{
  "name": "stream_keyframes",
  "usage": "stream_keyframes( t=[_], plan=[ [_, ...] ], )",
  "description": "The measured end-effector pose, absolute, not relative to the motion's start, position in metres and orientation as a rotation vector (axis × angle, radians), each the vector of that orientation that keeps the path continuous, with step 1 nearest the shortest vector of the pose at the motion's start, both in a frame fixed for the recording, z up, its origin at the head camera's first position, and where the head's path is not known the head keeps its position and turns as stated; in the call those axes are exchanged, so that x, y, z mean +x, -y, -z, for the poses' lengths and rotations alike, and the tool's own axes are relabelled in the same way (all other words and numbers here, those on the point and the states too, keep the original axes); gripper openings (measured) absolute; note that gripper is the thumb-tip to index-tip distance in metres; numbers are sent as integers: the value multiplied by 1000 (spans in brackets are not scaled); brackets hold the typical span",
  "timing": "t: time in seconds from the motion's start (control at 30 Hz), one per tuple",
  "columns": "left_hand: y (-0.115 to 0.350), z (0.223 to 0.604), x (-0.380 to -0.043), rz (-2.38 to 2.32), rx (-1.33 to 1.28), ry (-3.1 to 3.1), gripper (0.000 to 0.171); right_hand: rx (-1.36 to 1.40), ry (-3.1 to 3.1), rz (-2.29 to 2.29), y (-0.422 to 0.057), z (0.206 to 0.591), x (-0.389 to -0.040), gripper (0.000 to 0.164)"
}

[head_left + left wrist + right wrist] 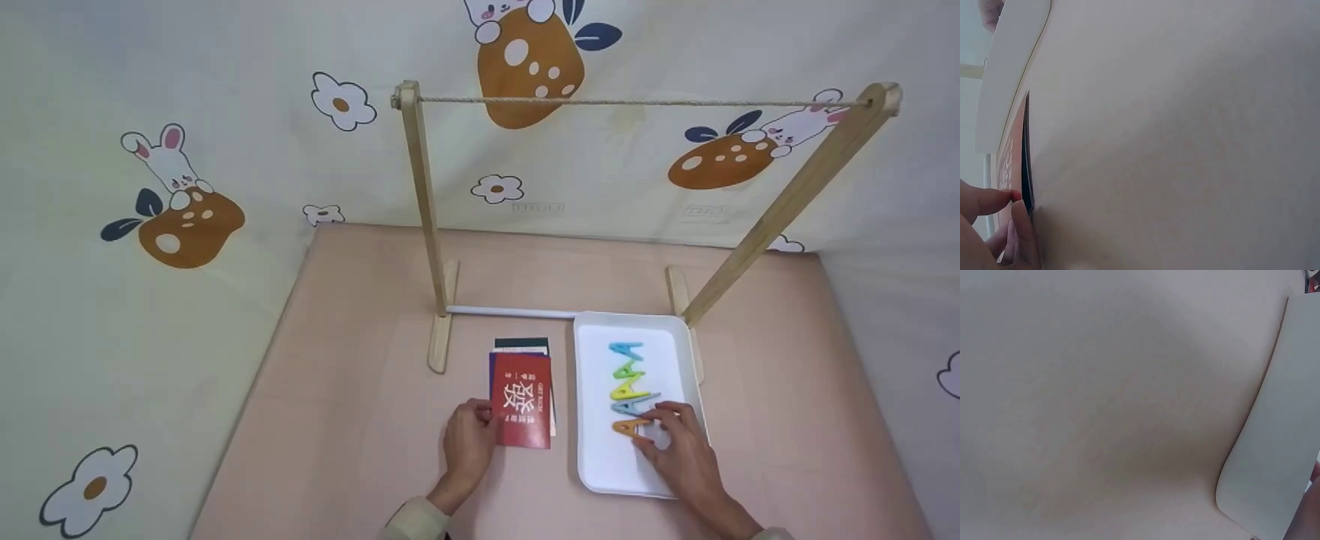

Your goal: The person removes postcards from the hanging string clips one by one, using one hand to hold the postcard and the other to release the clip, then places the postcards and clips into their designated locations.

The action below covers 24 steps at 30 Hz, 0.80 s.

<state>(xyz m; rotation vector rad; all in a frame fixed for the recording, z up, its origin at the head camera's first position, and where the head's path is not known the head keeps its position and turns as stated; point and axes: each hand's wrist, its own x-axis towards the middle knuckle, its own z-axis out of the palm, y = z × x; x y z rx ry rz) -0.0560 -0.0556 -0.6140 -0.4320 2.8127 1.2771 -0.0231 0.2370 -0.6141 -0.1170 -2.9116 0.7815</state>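
Observation:
A stack of cards lies on the table, topped by a red card [525, 409] with white characters; dark green, white and blue edges show beneath it. My left hand [470, 444] pinches the left edge of the red card between thumb and finger, as the left wrist view also shows. In the white tray [592, 457], several clothespins form a column: blue [625, 350], green, yellow, grey-blue [631, 406] and orange [627, 427]. My right hand [686, 454] reaches over the tray's right rim, thumb and index finger pinching the orange clothespin's handles. The right wrist view barely shows this hand.
A wooden stand rises behind, with a left post [424, 202], a right post [787, 202] and a rope [637, 102] strung between their tops. A white rod [517, 311] joins the bases. Patterned cloth [262, 315] walls surround the table [337, 390].

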Motion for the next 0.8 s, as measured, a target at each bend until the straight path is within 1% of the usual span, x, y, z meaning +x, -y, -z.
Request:
stream_keyframes(
  t=[0.3, 0.43, 0.57, 0.7, 0.8],
  plan=[
    [54, 616, -55, -1215, -496, -2836, 24, -181, 2947, -777, -234, 614, -23, 40],
    [53, 616, -54, -1175, -512, -2845, 24, -172, 2940, -754, -231, 610, -21, 44],
    [55, 616, -53, -1176, -495, -2835, 19, -138, 2910, -735, -229, 604, -19, 47],
    [64, 615, -51, -1185, -448, -2833, 13, -89, 2878, -709, -230, 600, -16, 45],
    [77, 612, -51, -1212, -404, -2862, 11, 7, 2860, -647, -236, 596, -15, 43]
  ],
)
